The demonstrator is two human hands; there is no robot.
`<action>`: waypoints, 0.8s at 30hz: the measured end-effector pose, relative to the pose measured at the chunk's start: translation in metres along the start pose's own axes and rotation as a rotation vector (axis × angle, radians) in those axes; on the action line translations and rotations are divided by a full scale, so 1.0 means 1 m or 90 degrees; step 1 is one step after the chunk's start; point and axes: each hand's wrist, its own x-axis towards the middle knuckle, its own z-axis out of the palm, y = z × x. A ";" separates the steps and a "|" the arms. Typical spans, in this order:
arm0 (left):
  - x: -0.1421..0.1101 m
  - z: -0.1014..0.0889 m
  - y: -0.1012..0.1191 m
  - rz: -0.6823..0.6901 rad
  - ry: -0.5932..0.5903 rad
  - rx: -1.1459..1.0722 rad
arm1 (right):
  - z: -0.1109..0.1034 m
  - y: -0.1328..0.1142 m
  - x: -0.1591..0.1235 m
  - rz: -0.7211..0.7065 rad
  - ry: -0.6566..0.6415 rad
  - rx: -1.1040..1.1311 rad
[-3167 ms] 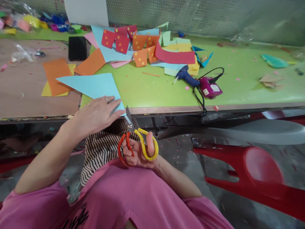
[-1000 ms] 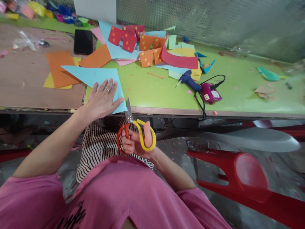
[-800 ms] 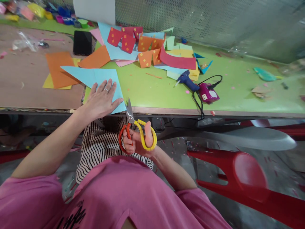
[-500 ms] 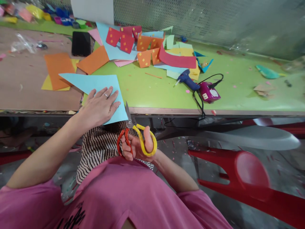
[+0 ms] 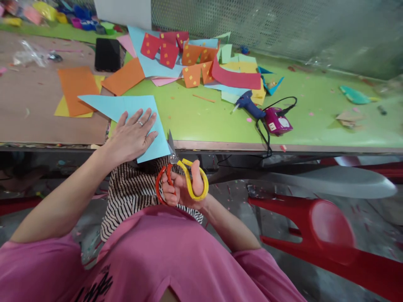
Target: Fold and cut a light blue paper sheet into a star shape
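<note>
Light-blue pointed paper sheet point(image 5: 159, 141) overhangs the front edge of the green-covered worktop point(image 5: 204, 126), long axis slanting far-left beneath the flat, spread grip of the left hand point(image 5: 132, 135), near right corner at the blades of red-and-yellow-handled metal scissors point(image 5: 173, 158) inside the closed grip of the right hand point(image 5: 181, 188).

A blue glue gun point(image 5: 252, 108) is seen just beside a purple socket box point(image 5: 278, 121) on the green table cover point(image 5: 204, 125), some clear plastic point(image 5: 30, 55) is spread at far left, and a red chair point(image 5: 334, 228) is shown below
</note>
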 end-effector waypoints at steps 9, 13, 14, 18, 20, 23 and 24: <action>-0.004 -0.002 0.001 0.012 0.002 -0.032 | -0.001 -0.008 0.008 -0.005 -0.010 -0.016; -0.004 -0.003 0.002 0.013 0.007 -0.034 | -0.002 -0.010 0.003 0.005 0.007 -0.006; -0.004 -0.003 0.003 0.012 0.007 -0.027 | -0.002 -0.010 0.003 0.006 0.009 -0.007; -0.009 -0.004 0.007 0.010 0.000 -0.005 | -0.003 -0.008 0.001 0.008 0.007 -0.022; -0.015 -0.005 0.009 0.020 -0.009 0.000 | -0.003 -0.004 -0.002 0.004 -0.012 -0.033; -0.021 -0.006 0.008 0.030 0.010 0.011 | -0.004 0.006 -0.009 -0.002 -0.049 -0.054; -0.021 -0.006 0.006 0.029 0.027 0.014 | -0.005 0.009 -0.011 -0.007 -0.055 -0.059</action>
